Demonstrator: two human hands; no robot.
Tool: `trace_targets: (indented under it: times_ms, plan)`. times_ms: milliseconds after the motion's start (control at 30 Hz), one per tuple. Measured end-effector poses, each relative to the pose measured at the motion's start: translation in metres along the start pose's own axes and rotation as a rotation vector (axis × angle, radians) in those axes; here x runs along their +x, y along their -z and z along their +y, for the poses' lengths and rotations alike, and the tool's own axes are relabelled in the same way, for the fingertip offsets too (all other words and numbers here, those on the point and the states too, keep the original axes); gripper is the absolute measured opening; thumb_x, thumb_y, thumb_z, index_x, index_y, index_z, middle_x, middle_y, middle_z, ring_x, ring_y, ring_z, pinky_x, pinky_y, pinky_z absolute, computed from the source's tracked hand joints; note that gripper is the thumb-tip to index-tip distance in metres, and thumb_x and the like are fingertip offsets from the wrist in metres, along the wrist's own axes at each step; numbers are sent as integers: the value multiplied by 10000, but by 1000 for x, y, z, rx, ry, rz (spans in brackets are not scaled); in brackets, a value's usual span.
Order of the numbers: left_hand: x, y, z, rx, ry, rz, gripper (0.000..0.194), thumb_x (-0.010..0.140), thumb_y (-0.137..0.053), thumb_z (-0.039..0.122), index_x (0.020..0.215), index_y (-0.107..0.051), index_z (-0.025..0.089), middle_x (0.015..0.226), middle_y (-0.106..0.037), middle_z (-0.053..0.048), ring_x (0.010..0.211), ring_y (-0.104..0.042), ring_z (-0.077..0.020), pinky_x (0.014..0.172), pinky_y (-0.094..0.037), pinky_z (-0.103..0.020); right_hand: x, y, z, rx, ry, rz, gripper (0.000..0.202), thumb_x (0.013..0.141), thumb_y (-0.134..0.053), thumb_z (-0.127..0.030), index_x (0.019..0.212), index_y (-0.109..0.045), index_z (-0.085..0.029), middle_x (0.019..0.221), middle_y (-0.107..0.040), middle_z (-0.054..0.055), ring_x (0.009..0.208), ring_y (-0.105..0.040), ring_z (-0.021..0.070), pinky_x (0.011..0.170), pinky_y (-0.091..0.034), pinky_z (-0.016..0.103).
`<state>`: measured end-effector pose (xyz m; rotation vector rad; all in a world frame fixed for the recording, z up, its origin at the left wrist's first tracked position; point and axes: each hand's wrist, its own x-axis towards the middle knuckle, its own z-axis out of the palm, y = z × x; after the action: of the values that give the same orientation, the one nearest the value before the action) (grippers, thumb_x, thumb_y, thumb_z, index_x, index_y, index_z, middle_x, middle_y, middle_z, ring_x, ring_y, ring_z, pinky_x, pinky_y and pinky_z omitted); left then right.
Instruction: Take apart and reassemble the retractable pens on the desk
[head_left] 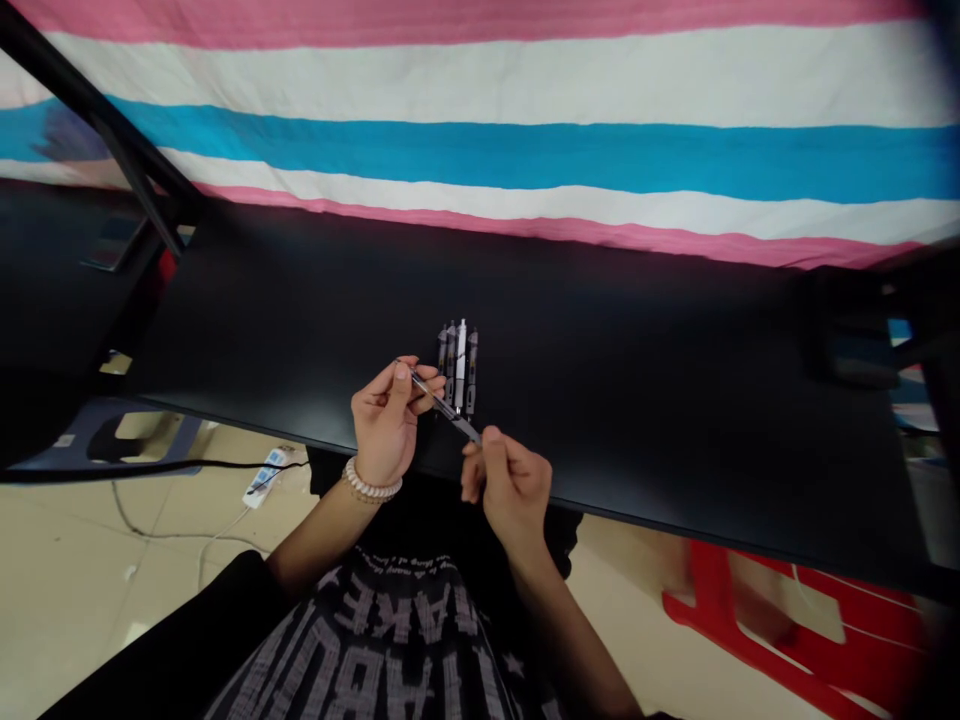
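Note:
A slim pen [448,409] slants between my two hands above the table's front edge. My left hand [388,415] pinches its upper left end between thumb and fingers; a pale coiled band circles that wrist. At the lower right end, my right hand [512,482] grips it with thumb and forefinger. Just beyond the held pen, several pens lie side by side on the black table, their tips pointing away from me. One of them is white [461,350], the others dark, such as the rightmost one [472,365]. The hands partly hide their near ends.
The black table [637,400] runs across the view, with a striped cloth [525,155] hanging behind it. A dark object [855,325] sits at its right end. Below are a red stool [810,630], a power strip [265,478] with cables, and a blue-grey stool [142,440].

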<state>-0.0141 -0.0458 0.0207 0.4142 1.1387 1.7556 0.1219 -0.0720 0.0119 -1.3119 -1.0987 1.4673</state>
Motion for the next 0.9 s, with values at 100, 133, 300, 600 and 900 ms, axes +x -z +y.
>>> trace_targets:
  times_ms: [100, 133, 300, 600, 900]
  plan:
    - [1, 1, 5, -12, -6, -120, 217, 839, -779, 376, 925, -729, 183, 828, -707, -21, 740, -714, -121, 748, -617, -269, -1, -7, -1, 370, -349, -109, 502, 867, -623, -635, 628, -530, -203, 364, -411, -97, 238, -257, 41, 246, -183, 167]
    - [2, 1, 7, -16, -8, -152, 203, 851, -769, 371, 918, -725, 184, 814, -687, -17, 726, -695, -113, 740, -610, -262, -2, -9, -2, 456, -424, -156, 505, 834, -661, -640, 625, -509, -206, 360, -377, -112, 243, -217, 32, 250, -158, 163]
    - [0, -4, 22, -83, 150, -235, 214, 830, -789, 372, 889, -683, 195, 769, -574, 12, 656, -578, -84, 683, -573, -234, -17, -22, 3, 549, -518, -262, 524, 818, -663, -674, 650, -474, -215, 388, -357, -121, 285, -210, 31, 291, -186, 169]
    - [-5, -6, 36, -283, 414, -185, 202, 922, -484, 393, 841, -594, 244, 489, -196, 95, 370, -133, -80, 360, -246, -203, -31, -29, 15, 156, -163, -134, 533, 939, -499, -668, 702, -553, -193, 456, -506, -58, 349, -405, 61, 369, -325, 180]
    - [9, -13, 11, 33, 294, -484, 573, 867, -538, 709, 1167, -664, 238, 989, -734, -104, 900, -709, -217, 816, -562, -356, -16, 5, 20, -148, 61, 125, 434, 988, -499, -528, 793, -672, -181, 549, -601, -17, 429, -522, 110, 433, -385, 224]
